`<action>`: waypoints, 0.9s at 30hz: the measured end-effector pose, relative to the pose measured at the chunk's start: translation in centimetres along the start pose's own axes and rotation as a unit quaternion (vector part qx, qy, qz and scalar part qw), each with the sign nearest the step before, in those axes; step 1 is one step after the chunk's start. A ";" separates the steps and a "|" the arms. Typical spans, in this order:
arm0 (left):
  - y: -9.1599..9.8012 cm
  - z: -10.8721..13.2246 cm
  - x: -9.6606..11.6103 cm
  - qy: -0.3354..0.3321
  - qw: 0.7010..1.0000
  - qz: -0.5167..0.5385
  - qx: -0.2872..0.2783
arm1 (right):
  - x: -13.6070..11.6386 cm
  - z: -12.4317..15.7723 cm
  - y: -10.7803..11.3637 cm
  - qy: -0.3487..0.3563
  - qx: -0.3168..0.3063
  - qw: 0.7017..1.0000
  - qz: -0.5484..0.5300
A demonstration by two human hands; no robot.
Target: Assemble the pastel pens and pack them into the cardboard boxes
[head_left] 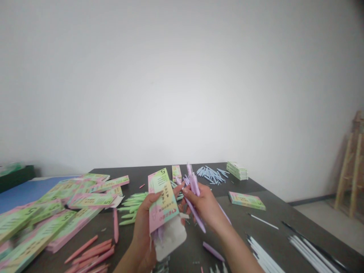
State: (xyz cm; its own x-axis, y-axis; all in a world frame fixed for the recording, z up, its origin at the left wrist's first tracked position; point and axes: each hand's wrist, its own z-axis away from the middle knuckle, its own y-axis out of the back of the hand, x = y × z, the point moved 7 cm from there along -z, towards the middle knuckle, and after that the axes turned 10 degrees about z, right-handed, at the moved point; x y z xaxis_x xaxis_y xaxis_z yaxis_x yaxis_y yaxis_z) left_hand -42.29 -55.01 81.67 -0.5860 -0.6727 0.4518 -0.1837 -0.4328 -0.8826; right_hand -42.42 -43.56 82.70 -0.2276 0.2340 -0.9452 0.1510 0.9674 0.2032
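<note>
My left hand [145,222] is wrapped round a pink, yellow and green pen box [163,195], tilted with its white end flap [170,239] open toward me. Something purple shows just inside the open end. In my right hand [206,201] are several purple pens [193,184], pinched in a bundle to the right of the box. The fingertips of both hands come close together beside the box; whether they touch I cannot tell. Below my right wrist a loose purple pen barrel [213,251] lies on the dark table [236,235].
Many pen boxes [36,235] are heaped at left. Red barrels [91,256], green barrels [132,204] and blue barrels [212,174] lie in groups. A box stack [237,170] and single box [247,200] sit at right, with white refills [263,254] nearer. Beyond stands a wooden frame [352,170].
</note>
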 end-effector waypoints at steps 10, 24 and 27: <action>-0.3 -0.7 0.0 0.091 0.993 0.020 -0.077 | -0.9 0.0 2.7 0.021 0.077 0.996 0.035; 1.9 -1.6 2.0 -0.085 0.994 0.067 0.024 | -3.9 2.3 6.6 0.083 0.151 0.982 -0.082; 2.9 -1.6 3.4 -0.169 0.976 0.110 0.083 | -6.3 5.0 7.6 0.126 0.223 0.966 -0.032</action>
State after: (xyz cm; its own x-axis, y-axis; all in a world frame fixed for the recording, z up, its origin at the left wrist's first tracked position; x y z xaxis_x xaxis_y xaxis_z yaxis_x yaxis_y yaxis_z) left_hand -46.05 -57.63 80.42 -0.2972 -0.9079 0.2956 0.0639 -0.3278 -0.9426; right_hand -35.04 -38.19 88.93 -0.4691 0.2461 -0.8482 0.5149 0.8565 -0.0363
